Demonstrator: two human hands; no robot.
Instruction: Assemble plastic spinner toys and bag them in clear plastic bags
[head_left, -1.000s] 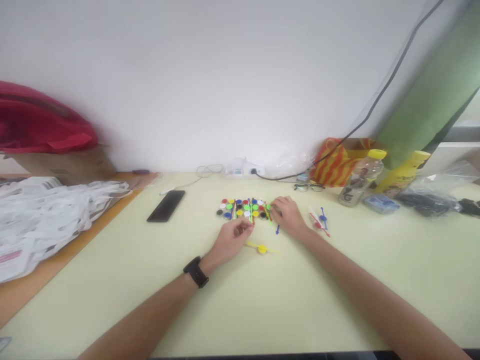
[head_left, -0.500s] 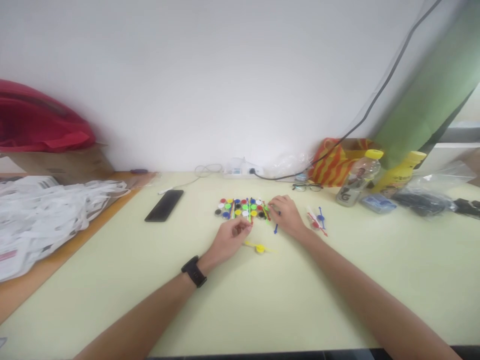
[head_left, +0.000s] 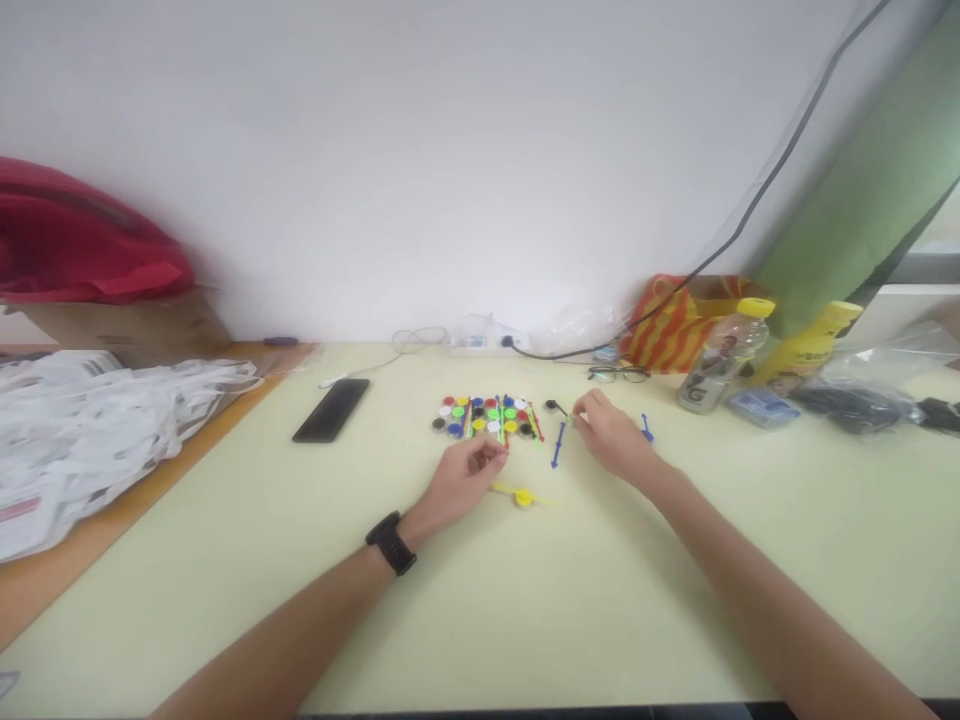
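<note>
Several small round discs [head_left: 490,414] in red, white, green, blue, yellow and black lie in rows, with thin coloured arrows between them. My left hand [head_left: 466,478] rests just below these rows, fingers curled into a pinch; whatever they hold is hidden. To the right, the fingers of my right hand [head_left: 609,428] are pressed together beside the tip of a black arrow piece [head_left: 555,406]; what is between them is unclear. A blue arrow [head_left: 559,445] lies left of that hand. Nearer me is a yellow disc with an arrow [head_left: 523,497]. Another blue arrow piece [head_left: 646,430] shows past my right hand.
A black phone [head_left: 331,410] lies at left, near a pile of white straps [head_left: 127,420]. Glasses [head_left: 617,374], a clear bottle [head_left: 724,355], a yellow bottle [head_left: 806,350] and a striped bag [head_left: 660,325] stand at the back right. A power strip [head_left: 480,340] sits against the wall.
My right hand has moved right, away from the disc rows, uncovering the black arrow piece and now covering the red piece at right. My left hand has stayed almost still.
</note>
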